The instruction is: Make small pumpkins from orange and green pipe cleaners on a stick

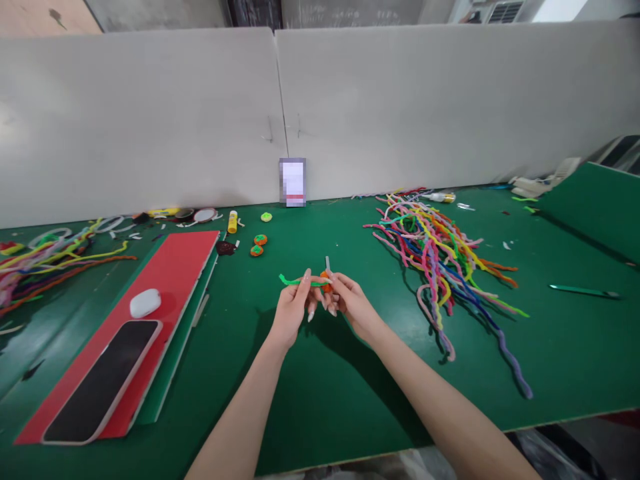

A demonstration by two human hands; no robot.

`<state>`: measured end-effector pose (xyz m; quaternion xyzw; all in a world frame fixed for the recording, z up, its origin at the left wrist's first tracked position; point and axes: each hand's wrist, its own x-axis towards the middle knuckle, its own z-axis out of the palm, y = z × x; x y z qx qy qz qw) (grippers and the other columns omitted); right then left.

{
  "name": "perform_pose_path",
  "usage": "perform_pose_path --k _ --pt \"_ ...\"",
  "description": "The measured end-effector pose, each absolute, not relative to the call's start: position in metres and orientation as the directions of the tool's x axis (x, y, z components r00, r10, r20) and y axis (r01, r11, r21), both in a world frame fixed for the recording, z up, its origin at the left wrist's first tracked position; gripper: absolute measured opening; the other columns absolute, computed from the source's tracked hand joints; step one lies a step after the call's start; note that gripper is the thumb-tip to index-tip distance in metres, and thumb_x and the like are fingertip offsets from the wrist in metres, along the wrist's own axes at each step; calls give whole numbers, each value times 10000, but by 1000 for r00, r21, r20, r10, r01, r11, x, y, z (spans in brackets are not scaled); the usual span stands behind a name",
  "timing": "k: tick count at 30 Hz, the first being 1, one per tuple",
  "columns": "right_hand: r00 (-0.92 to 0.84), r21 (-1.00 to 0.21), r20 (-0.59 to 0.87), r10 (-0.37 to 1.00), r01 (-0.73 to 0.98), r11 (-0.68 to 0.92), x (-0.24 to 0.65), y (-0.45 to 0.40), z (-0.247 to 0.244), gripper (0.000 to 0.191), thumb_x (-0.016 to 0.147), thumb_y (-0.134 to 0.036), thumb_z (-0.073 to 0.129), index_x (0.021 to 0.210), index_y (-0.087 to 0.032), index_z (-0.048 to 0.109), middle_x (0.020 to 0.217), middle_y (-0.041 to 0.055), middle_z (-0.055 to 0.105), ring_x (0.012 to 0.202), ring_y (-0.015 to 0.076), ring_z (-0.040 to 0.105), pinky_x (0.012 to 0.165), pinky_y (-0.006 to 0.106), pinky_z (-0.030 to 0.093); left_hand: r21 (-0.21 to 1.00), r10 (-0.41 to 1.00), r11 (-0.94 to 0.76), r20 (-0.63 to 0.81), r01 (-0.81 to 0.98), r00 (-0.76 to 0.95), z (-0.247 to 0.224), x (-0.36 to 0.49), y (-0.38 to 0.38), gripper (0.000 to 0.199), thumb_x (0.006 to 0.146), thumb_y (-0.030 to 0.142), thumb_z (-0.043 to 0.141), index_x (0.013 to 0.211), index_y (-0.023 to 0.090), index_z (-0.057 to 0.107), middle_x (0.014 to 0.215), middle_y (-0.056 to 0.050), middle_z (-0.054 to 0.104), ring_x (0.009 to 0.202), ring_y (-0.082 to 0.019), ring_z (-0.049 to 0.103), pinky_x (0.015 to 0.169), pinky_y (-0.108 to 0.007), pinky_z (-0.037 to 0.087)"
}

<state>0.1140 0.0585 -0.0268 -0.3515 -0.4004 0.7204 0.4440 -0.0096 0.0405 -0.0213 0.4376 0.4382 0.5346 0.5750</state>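
Note:
Over the middle of the green table, both my hands meet in front of me. My left hand [290, 312] pinches a green pipe cleaner [289, 281], whose bent free end sticks out to the left. Its other end runs to a small orange fuzzy piece [326, 285] in the fingers of my right hand [354, 303]. A thin grey strip [327, 263] points up from the orange piece; what it is I cannot tell. Fingers partly hide the orange piece. Beyond my hands lie two small orange pieces with green tops [261, 239] and a pale green one [266, 217].
To the right spreads a heap of coloured pipe cleaners [430, 243], with a green pen-like tool [584, 291] farther right. At left, a phone [103, 380] and white earbud case [145, 303] lie on a red board [187, 257]. A glue stick [233, 222] stands near the white partition [150, 133].

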Motion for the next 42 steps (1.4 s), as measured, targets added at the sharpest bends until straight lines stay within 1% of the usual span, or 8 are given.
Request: perform_pose_path --k 6,11,14,18,22,28,34,42 --pt "-298 -977 -106 949 -147 -155 115 61 -27 330 748 -497 520 713 -168 518 445 -49 489 343 61 428 346 176 342 999 1000 26 -26 -30 -1 -17 -9 40 404 808 484 423 786 129 614 484 31 490 346 -45 375 351 -176 315" --pt "-301 -994 -94 949 -20 -105 118 63 -31 339 772 -480 491 643 -167 512 418 -56 461 309 52 405 317 167 321 987 1000 -3 5 159 -11 -19 -10 39 405 820 460 408 646 131 569 457 30 491 350 -51 404 391 -184 346" --pt "-307 -996 -91 947 52 -79 120 64 -32 340 781 -473 478 635 -168 513 414 -50 462 303 55 404 308 168 313 974 1000 -10 10 225 0 -23 -10 38 399 820 457 406 604 143 524 453 33 487 356 -55 413 401 -184 343" --pt "-308 -991 -97 946 119 -63 122 65 -32 339 780 -478 472 654 -169 533 409 -48 465 298 61 400 304 176 310 974 999 -11 3 225 35 -28 -9 38 374 821 469 392 650 154 500 495 32 500 376 -64 428 405 -189 350" --pt "-290 -991 -86 953 124 -52 122 66 -36 351 776 -492 472 666 -166 541 406 -46 468 290 62 397 296 176 309 971 999 -31 20 236 48 -28 -6 37 353 835 457 365 684 161 485 509 38 482 390 -67 428 422 -192 368" --pt "-268 -993 -70 961 115 -41 123 69 -40 343 785 -492 460 743 -166 559 429 -31 511 300 78 432 303 188 328 971 995 -43 21 233 96 -28 0 35 210 822 394 422 836 188 466 558 57 490 397 -63 437 420 -183 363" --pt "-274 -991 -83 958 127 -50 124 69 -34 350 798 -490 440 721 -163 541 424 -35 491 305 74 430 309 180 327 983 995 -49 33 178 91 -32 1 36 167 827 353 421 876 195 438 577 68 471 392 -56 428 403 -171 352" --pt "-313 -977 -109 943 210 -44 128 70 -35 384 803 -490 426 602 -168 484 425 -39 465 317 68 431 321 178 337 962 991 -66 32 264 130 -31 -1 35 224 848 391 377 853 186 467 535 60 495 398 -69 435 448 -194 361"
